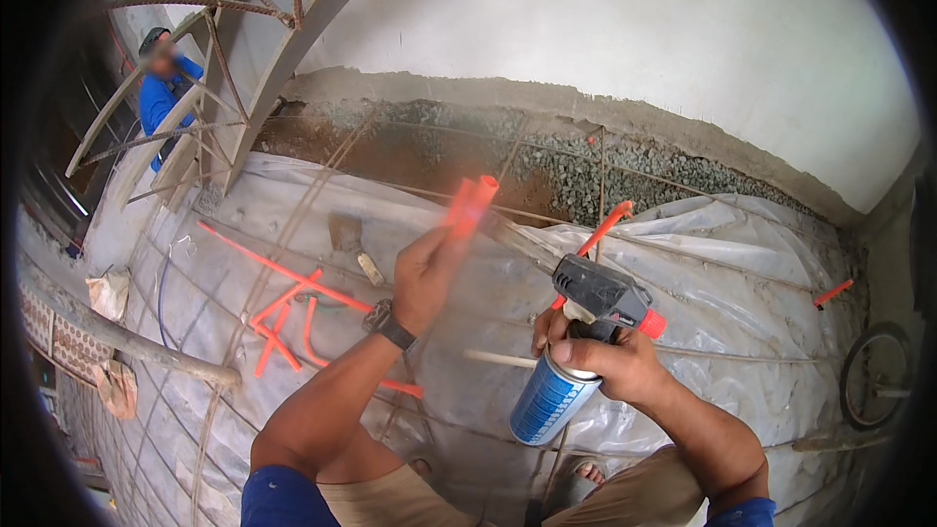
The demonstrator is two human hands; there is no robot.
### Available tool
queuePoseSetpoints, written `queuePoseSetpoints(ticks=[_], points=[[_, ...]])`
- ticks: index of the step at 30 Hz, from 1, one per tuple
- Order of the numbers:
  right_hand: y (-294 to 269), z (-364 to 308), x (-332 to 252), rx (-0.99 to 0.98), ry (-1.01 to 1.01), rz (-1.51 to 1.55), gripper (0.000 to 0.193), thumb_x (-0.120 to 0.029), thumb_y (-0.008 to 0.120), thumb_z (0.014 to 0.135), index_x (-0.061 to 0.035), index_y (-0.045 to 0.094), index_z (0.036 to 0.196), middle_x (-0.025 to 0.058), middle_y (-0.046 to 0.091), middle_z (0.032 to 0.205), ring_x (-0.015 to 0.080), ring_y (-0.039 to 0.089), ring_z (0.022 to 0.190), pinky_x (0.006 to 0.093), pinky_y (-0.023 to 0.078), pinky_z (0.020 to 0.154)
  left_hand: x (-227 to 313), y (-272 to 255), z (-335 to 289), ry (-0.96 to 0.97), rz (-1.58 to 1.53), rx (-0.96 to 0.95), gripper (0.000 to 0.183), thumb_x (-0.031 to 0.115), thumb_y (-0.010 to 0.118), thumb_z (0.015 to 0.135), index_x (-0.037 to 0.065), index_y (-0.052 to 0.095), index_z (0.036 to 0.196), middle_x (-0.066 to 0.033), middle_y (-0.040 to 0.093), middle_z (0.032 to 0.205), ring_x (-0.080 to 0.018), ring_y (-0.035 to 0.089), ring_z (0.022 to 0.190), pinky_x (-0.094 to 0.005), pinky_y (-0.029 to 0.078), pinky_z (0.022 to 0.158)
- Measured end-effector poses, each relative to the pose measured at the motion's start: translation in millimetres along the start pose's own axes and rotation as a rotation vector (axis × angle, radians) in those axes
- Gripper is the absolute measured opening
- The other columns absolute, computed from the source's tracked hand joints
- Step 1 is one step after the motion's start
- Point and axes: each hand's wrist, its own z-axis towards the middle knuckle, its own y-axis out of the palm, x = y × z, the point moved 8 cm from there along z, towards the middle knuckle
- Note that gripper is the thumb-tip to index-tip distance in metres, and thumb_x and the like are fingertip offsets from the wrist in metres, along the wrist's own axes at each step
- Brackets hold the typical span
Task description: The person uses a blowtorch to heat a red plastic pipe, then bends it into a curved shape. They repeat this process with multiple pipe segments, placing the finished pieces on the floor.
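My left hand [426, 276], wearing a wristwatch [387, 324], is closed around an orange plastic pipe [474, 203], whose upper part is smeared by motion. My right hand [617, 363] grips a blow torch [597, 295] with a black head and red knob, mounted on a blue gas canister [554, 400]. The torch's nozzle points toward the pipe; whether a flame burns I cannot tell. Behind the torch head shows another orange pipe [607, 227], partly hidden. Several orange pipe lengths [283, 328], some bent, lie on the plastic sheet [468, 322] left of my left wrist.
Rebar [717, 357] crosses the sheet in a grid. Gravel [625, 179] and bare soil run along the white wall [625, 20]. A co-worker in blue [161, 102] is behind grey curved beams [264, 59]. A wheel [875, 376] stands at far right, a short orange pipe [833, 294] near it.
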Motion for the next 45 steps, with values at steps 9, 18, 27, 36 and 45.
queuePoseSetpoints(ticks=[9, 18, 27, 36, 45], points=[[0.0, -1.2, 7.9, 0.035, 0.041, -0.02, 0.017, -0.016, 0.078, 0.089, -0.0037, 0.07, 0.098, 0.0132, 0.072, 0.102, 0.028, 0.071, 0.102, 0.0446, 0.054, 0.093, -11.0, 0.3, -3.8, -0.123, -0.134, -0.017, 0.044, 0.04, 0.053, 0.12, 0.005, 0.079, 0.115, 0.0094, 0.055, 0.085, -0.0033, 0.047, 0.077, -0.0253, 0.04, 0.067], [-2.0, 0.5, 7.8, 0.049, 0.018, 0.035, 0.015, -0.013, 0.076, 0.09, -0.004, 0.07, 0.099, 0.0144, 0.072, 0.103, 0.0293, 0.071, 0.102, 0.0457, 0.056, 0.091, -17.1, 2.1, -2.2, -0.18, -0.161, -0.013, 0.062, 0.052, 0.04, 0.121, 0.001, 0.072, 0.105, 0.0022, 0.05, 0.068, -0.009, 0.046, 0.063, -0.029, 0.038, 0.062], [-0.6, 3.1, 11.5, 0.047, 0.052, -0.016, 0.014, -0.012, 0.078, 0.089, -0.0053, 0.071, 0.1, 0.0125, 0.072, 0.102, 0.0278, 0.073, 0.097, 0.0442, 0.058, 0.087, -24.4, 4.1, -4.0, -0.213, -0.201, -0.047, 0.057, 0.05, 0.047, 0.12, 0.002, 0.071, 0.103, 0.0005, 0.053, 0.069, -0.0092, 0.047, 0.063, -0.0287, 0.038, 0.06], [0.6, -0.8, 16.0, 0.024, 0.095, -0.024, 0.013, -0.013, 0.076, 0.091, -0.0046, 0.071, 0.099, 0.0125, 0.073, 0.103, 0.0274, 0.072, 0.101, 0.0448, 0.057, 0.093, -27.0, 1.1, -5.2, -0.217, -0.158, 0.005, 0.05, 0.049, 0.054, 0.118, 0.005, 0.068, 0.099, 0.001, 0.06, 0.082, -0.008, 0.053, 0.068, -0.0274, 0.045, 0.062], [-7.5, 2.3, 24.6, 0.1, 0.117, 0.12, 0.015, -0.015, 0.076, 0.09, -0.004, 0.071, 0.099, 0.0135, 0.072, 0.103, 0.0277, 0.072, 0.102, 0.0454, 0.056, 0.092, -32.1, -0.1, -5.7, -0.228, -0.167, -0.014, 0.05, 0.05, 0.054, 0.118, 0.006, 0.069, 0.097, 0.0005, 0.063, 0.086, -0.0075, 0.054, 0.07, -0.0268, 0.046, 0.061]])
